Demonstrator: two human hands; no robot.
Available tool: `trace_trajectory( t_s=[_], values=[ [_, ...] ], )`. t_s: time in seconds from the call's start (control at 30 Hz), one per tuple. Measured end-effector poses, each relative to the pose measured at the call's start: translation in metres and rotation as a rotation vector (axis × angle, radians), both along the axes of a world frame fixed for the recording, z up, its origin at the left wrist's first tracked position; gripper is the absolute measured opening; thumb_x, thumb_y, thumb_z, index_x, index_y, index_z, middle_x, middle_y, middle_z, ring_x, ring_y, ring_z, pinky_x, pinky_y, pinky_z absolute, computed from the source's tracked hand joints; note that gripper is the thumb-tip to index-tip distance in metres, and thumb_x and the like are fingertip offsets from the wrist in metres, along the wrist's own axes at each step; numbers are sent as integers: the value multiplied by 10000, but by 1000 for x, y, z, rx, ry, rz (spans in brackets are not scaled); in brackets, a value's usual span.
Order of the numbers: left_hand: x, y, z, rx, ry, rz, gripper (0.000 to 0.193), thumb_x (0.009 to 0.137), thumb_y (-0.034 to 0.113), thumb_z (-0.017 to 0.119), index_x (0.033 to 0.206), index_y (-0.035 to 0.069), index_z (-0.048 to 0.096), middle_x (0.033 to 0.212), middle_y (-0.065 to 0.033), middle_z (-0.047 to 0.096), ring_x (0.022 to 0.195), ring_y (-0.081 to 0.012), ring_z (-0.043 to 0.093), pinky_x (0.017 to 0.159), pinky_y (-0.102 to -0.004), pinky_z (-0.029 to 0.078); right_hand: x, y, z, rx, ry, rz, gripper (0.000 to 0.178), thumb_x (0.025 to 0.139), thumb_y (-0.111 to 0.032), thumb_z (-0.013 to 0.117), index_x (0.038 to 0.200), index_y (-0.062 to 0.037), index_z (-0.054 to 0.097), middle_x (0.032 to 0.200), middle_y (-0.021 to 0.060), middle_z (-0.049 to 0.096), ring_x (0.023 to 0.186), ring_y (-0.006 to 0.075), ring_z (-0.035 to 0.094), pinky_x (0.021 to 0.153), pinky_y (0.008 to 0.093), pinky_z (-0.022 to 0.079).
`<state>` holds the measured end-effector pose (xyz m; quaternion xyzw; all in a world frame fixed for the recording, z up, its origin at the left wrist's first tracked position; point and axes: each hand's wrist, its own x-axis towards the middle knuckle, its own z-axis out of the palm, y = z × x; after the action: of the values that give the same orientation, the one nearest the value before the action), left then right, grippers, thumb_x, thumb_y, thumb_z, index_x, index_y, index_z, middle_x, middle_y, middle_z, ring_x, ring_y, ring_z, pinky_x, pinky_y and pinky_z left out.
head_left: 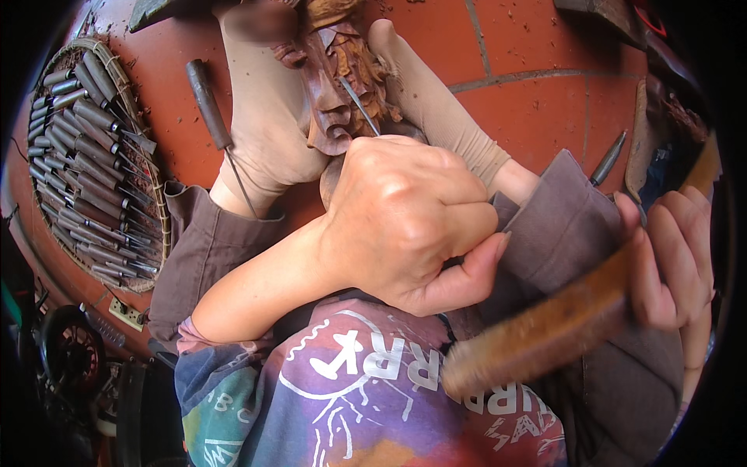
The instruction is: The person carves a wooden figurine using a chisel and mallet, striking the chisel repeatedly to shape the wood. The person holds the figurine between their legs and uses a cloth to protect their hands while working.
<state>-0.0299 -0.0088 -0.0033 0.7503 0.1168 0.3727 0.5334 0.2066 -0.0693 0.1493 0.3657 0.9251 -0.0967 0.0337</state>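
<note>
A brown wood carving [334, 86] with curled, fold-like relief stands between my feet. My left hand [412, 218] is closed in a fist around a chisel; its handle is hidden in the fist, and the thin metal blade [359, 105] reaches up against the carving. At the right, my right hand [675, 257] grips a wooden mallet [545, 323], a long bat-like piece slightly smeared by motion. The mallet's blunt end lies over my shirt, below the left fist and apart from it.
A woven basket [161, 233] full of dark-handled chisels [97, 159] sits at the left. One loose chisel [206, 101] leans by my sock-covered left foot [268, 109]. Another pointed tool [608, 159] lies right of my leg. Wood chips dot the red tiled floor [537, 117]. A power strip [126, 313] is lower left.
</note>
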Motion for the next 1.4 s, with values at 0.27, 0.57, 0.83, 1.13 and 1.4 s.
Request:
trace_trajectory(
  t_s=[0.27,0.57,0.83,1.13,1.4],
  values=[
    [-2,4,0,18,26,-80,140,654,125,658,560,82,563,524,-21,433,416,-199,427,383,-324,288,12,-4,-8,97,74,50,527,648,176,800,1025,76,445,766,225,560,636,302,534,476,404,420],
    [-3,8,1,-15,4,-114,169,670,113,654,545,80,546,509,-27,403,406,-214,407,377,-337,286,19,-4,-2,28,25,82,505,686,201,765,1046,84,431,826,233,558,638,304,532,497,410,432],
    [-7,16,9,-110,26,-162,247,699,105,647,526,70,474,508,-50,372,410,-245,390,385,-347,278,6,2,-1,-1,66,-80,497,700,173,773,1055,72,441,832,215,554,636,299,524,541,419,453],
    [-7,1,20,125,-62,-180,299,756,208,660,537,135,469,581,6,396,484,-149,426,419,-293,266,2,-3,-5,-23,103,-93,469,701,132,790,1043,72,475,786,186,561,644,294,538,549,419,466],
    [-19,-1,-13,133,-119,-193,296,721,304,621,545,118,473,579,-8,381,491,-190,407,438,-321,267,-7,-2,-4,-54,31,-91,468,704,124,791,1048,67,479,795,183,564,647,292,540,555,419,471]
  ],
)
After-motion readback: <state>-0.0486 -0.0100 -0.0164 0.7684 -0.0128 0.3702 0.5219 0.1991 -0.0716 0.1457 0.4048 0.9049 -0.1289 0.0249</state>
